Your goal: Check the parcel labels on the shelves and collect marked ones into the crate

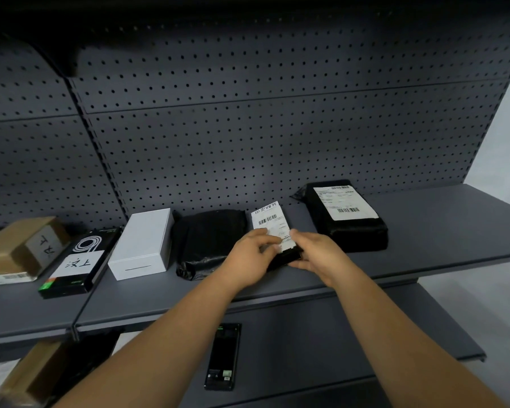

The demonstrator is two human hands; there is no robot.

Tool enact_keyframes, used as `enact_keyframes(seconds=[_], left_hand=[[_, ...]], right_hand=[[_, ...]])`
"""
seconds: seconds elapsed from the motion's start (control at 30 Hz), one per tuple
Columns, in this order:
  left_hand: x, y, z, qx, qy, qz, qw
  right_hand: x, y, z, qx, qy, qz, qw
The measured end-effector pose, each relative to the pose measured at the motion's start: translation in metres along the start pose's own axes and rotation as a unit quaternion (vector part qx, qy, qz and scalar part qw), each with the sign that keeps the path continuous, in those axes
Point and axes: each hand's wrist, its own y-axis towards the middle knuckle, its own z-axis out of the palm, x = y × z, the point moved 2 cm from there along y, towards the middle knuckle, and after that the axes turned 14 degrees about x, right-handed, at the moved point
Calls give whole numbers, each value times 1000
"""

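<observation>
Both hands were on the small black parcel (286, 254) mid-shelf: left hand (252, 254) gripped its near-left end, fingers curled onto the label (273, 223); right hand (315, 251) pinched the near-right edge. Label curled up at the far end. Best move: tilt it toward the eyes, flatten the label with a thumb, keep fingers off the barcode. Bigger black labelled parcel (348, 216) sat just beyond on the right, black bag (209, 240) to the left. Crate wasn't in view.
</observation>
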Motion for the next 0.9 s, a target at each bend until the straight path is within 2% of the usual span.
enact_keyframes(seconds=[0.13, 0.23, 0.33, 0.43, 0.57, 0.73, 0.8, 0.9], left_hand=[[1, 1, -1, -40, -10, 4, 999], [0, -1, -9, -84, -82, 10, 993], [-5, -3, -18, -98, -174, 28, 979], [-8, -3, -28, -115, -203, 72, 970], [-15, -5, -41, -109, -226, 102, 963], [-37, -7, -87, -197, -194, 140, 951], [-46, -9, -104, -194, -150, 142, 959], [-51, -11, -121, -146, -7, 138, 980]], right_hand=[[-2, -1, 2, -17, -5, 4, 1000], [0, -4, 4, -16, 54, -40, 998], [5, -8, 7, 13, 100, -101, 990], [14, -12, 11, 29, 66, -137, 988], [26, -15, 9, 12, 4, -171, 985], [39, -22, -1, -36, -67, -172, 982], [44, -26, -3, -60, -121, -163, 977], [55, -31, -5, -73, -212, -176, 958]])
